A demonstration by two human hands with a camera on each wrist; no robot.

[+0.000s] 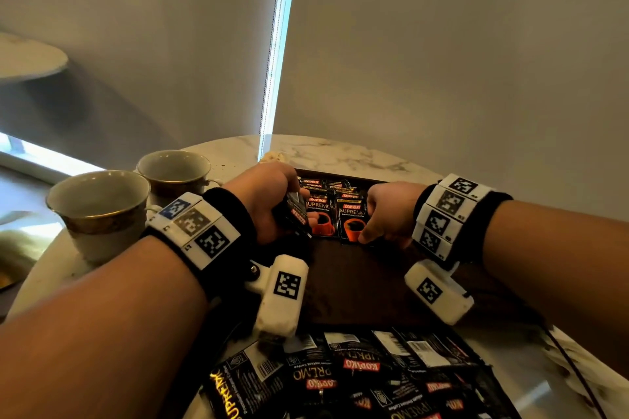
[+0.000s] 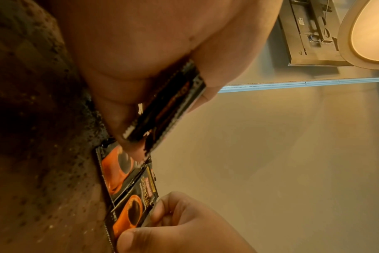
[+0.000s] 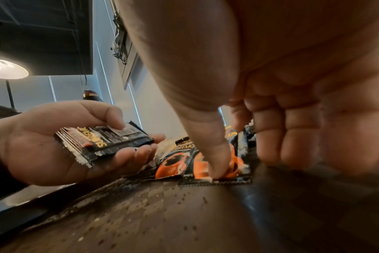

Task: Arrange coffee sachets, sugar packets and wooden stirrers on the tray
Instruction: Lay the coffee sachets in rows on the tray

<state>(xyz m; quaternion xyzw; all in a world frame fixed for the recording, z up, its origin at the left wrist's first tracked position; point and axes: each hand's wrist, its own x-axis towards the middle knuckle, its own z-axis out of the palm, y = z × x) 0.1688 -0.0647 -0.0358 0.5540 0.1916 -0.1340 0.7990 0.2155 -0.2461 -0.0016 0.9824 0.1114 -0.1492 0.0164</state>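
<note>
Left hand (image 1: pixel 269 194) gripping a stack of black coffee sachets (image 3: pixel 102 140) over the dark wooden tray (image 1: pixel 357 279), right hand (image 1: pixel 391 211) pinching a black-and-orange sachet (image 1: pixel 352 221) lying on the tray, two gold-rimmed white cups (image 1: pixel 98 207) left of the tray

Dim warm light, bright window slit (image 1: pixel 277 44), blurry wide-angle wrist views

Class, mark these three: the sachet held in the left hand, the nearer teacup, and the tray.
Held sachet (image 3: pixel 110 138), right wrist view, on its printed back.
Nearer teacup (image 1: pixel 102 211), head view, on its gold band.
Tray (image 1: pixel 357 282), head view, on its bare dark floor.
</note>
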